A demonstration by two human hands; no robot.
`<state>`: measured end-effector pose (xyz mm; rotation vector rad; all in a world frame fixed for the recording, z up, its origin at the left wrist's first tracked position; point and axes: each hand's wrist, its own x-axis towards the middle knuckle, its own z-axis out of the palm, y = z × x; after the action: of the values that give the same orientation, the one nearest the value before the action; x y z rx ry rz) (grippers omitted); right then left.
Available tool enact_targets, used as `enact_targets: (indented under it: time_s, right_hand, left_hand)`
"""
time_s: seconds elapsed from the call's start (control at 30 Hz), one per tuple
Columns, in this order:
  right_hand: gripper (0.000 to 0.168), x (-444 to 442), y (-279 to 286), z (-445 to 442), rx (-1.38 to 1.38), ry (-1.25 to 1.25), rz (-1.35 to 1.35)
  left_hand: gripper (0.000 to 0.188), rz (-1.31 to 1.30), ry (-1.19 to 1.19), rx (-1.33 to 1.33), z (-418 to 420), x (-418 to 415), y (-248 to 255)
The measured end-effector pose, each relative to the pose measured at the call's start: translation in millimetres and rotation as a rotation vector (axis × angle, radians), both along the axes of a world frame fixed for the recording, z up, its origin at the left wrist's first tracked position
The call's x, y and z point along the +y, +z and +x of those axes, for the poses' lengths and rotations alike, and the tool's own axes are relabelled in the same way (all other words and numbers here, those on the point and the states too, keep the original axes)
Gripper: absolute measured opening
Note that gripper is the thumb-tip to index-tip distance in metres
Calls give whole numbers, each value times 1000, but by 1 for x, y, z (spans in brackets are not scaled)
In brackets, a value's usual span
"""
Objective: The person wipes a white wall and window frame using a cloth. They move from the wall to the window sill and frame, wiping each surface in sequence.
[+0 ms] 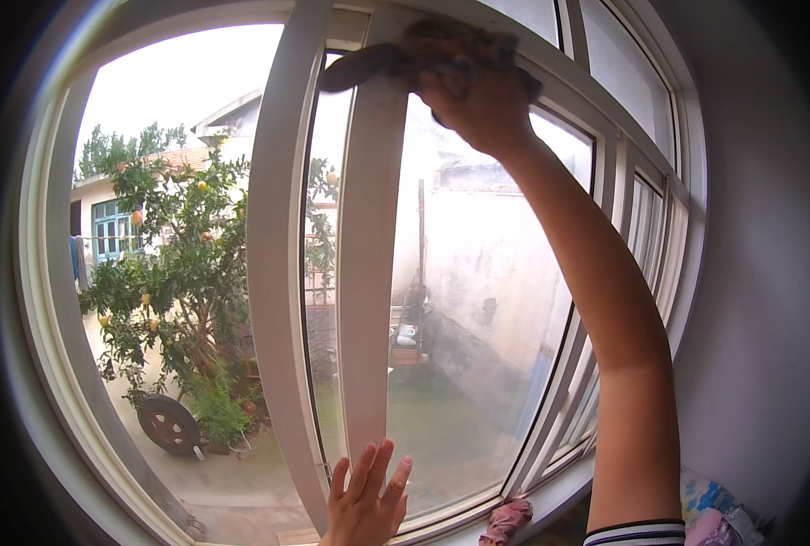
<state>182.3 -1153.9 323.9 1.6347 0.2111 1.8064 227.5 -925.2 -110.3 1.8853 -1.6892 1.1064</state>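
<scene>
My right hand (486, 109) is raised high with the arm stretched out, gripping a dark, bunched cloth (459, 51). The cloth is blurred and lies over the top corner of a white sliding window frame (371, 239); one end of it hangs out to the left. Below the cloth, the glass pane (473, 273) looks hazy. Low in the view, my left hand (369, 498) is held up with its fingers spread and nothing in it. It is in front of the lower frame; whether it touches the frame or glass I cannot tell.
A crumpled pink cloth (507, 522) lies on the windowsill (562, 488). Patterned fabric (712, 505) is heaped at the lower right, beside a grey wall (739, 286). Through the opening on the left stand a fruit tree (186, 273) and a wheel with a tire (168, 424).
</scene>
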Motion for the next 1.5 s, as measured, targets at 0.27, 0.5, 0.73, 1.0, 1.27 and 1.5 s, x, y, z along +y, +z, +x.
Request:
enact_targets:
  time_s: [0.27,0.5,0.73,1.0,1.27,1.5]
  right_hand:
    - [52,-124,-5,-119,-517,64,544]
    - [49,50,63,-6,-2,378,134]
    - [54,39,89,25,-41,245,-20]
    - [45,-90,87,-65,-145,98,75]
    - [32,-246,105,-168,-87,173,82]
    - [37,-186,72,-185,-141,245,714]
  left_hand:
    - [95,58,141,-38,12,-18,0]
    - [88,25,256,-96,23,-7,-6]
    - [63,-19,287,-161,28,-9,-13]
    - [67,36,359,-79,26,6,-21]
    - [67,22,361,-93,17,5,-19]
    - [65,7,286,-71,22,-4,-24]
